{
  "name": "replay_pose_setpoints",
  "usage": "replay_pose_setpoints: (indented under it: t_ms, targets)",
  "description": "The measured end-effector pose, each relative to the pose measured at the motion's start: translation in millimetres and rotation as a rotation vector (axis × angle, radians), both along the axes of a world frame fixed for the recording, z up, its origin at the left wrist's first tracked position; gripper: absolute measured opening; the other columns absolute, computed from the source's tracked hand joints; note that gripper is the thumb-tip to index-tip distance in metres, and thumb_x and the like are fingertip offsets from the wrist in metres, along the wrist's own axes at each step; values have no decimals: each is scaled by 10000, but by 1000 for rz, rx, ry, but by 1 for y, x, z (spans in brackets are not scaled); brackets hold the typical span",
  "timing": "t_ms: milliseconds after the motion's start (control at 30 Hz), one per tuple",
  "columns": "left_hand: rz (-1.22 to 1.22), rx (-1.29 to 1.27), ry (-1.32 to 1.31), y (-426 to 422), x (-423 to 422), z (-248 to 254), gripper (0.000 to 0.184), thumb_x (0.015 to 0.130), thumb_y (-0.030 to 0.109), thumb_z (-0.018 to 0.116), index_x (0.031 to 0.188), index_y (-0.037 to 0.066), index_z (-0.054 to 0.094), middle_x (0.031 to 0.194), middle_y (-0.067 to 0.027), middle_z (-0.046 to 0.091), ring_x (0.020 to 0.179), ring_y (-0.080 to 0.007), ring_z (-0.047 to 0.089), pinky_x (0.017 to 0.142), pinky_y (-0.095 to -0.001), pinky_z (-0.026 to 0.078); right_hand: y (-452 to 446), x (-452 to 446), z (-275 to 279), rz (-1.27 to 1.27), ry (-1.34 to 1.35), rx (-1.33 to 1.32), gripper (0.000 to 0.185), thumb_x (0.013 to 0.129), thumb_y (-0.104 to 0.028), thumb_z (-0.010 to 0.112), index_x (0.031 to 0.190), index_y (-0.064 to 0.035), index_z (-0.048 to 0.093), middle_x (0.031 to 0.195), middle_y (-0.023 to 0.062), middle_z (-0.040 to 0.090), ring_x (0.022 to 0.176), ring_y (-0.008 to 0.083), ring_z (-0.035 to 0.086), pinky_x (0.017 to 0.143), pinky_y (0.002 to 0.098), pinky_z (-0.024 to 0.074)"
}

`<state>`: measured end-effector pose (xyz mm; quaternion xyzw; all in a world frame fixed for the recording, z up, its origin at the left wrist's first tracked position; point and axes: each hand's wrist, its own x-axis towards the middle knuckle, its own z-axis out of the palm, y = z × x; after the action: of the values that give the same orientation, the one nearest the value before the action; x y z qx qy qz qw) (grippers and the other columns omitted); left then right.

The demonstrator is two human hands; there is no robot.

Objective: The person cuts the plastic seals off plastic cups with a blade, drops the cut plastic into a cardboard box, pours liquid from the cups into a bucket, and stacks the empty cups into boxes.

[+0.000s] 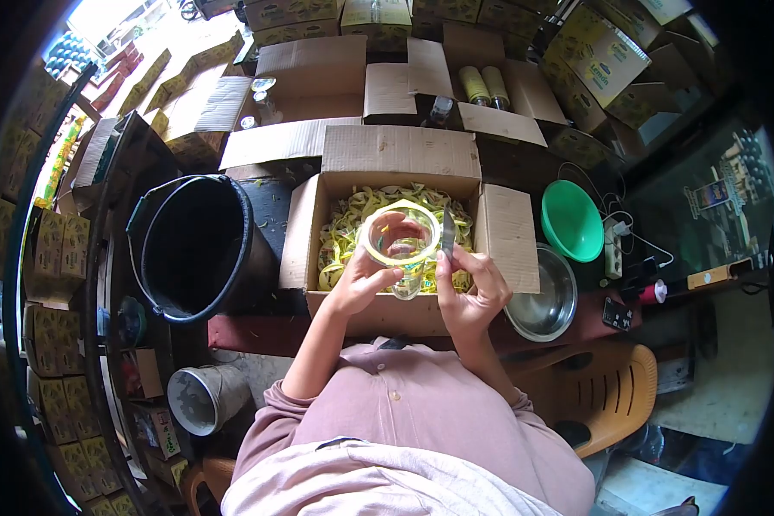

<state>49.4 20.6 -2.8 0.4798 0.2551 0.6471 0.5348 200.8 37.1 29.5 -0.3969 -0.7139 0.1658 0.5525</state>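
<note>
I hold the left grip [365, 279] closed around a clear vessel [410, 282] with a yellow ring [436, 237] at its wide end; the thumb lies on the near side, and other fingers show through the ring. I hold the right grip [473, 288] narrow, thumb against fingers, on a flat grey blade [448, 230]. The governing relation is vessel to blade: the vessel extends from the left grip toward the right grip, and the blade stands just beside the ring's right edge; I cannot tell whether the two touch. The vessel's long axis is tilted, wide end forward of the left grip, narrow end back toward the wearer's body. The blade's long axis runs forward from the right fingertips, away from the body. The left grip is the nearer to the vessel, being in contact with it; the right thumb is next to its narrow end. Below and forward of both grips, I register an open carton [400, 150] containing yellow strips [340, 228], set on the table [271, 206]. A black bucket [256, 267] is located left of the left grip; a metal bowl [546, 297] and a green bowl [572, 219] are located right of the right grip.
</note>
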Motion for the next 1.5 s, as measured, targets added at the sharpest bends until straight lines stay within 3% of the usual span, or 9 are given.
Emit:
replay_pose_setpoints:
  t_ms: [200,500,700,833,967,1200,1300,1400,1500]
  targets:
    - [111,58,164,-1,12,3,733,705,40,652,1286,39,205,1163,-123,396,1077,-213,439,914,-335,375,2,-5,-4,-43,0,104,174,655,38,666,820,-3,627,633,63,580,551,135,567,525,237,440]
    - [146,93,346,-2,7,-2,744,682,-34,644,1270,43,194,1119,-129,408,1024,-215,464,882,-326,395,0,-6,-1,-103,-41,82,225,660,4,664,877,-52,650,717,72,607,628,174,609,567,275,487]
    - [134,105,445,-2,4,-7,745,673,8,668,1260,23,210,1104,-133,437,1011,-214,483,889,-327,394,8,-2,4,-28,-38,88,244,653,28,648,886,-44,647,712,85,607,627,182,609,571,278,481]
    - [121,174,550,-5,1,5,653,686,45,654,1223,-10,286,1091,-123,456,986,-207,496,881,-319,393,11,2,3,56,-5,53,251,648,45,643,885,-35,644,688,88,602,610,166,604,554,267,471]
    - [-13,63,257,-6,4,7,675,665,60,647,1233,10,285,1095,-107,450,1017,-178,474,875,-303,393,15,5,-2,93,60,14,213,650,34,655,852,-29,640,667,80,601,584,156,598,533,260,464]
    - [37,-53,138,-7,4,9,694,663,31,647,1250,26,278,1132,-112,417,1040,-177,455,859,-315,406,2,1,-1,14,85,46,163,662,25,661,814,-23,630,667,80,605,575,156,595,527,248,463]
    - [56,-54,144,-6,4,9,703,663,34,655,1254,28,273,1133,-112,414,1050,-180,447,853,-312,406,-4,-1,6,23,53,56,175,657,36,659,822,-15,631,669,82,605,586,158,598,546,248,474]
    - [67,37,273,-4,0,6,690,671,21,648,1253,31,276,1130,-108,414,1058,-181,437,848,-307,404,-1,-5,3,2,51,102,174,628,33,669,788,-12,616,643,56,575,543,124,535,466,219,387]
    - [49,49,297,-3,1,3,673,683,45,652,1247,30,285,1131,-103,414,1058,-175,432,848,-296,400,-1,-4,6,1,32,74,190,654,38,662,833,-18,635,684,87,611,607,164,610,564,254,483]
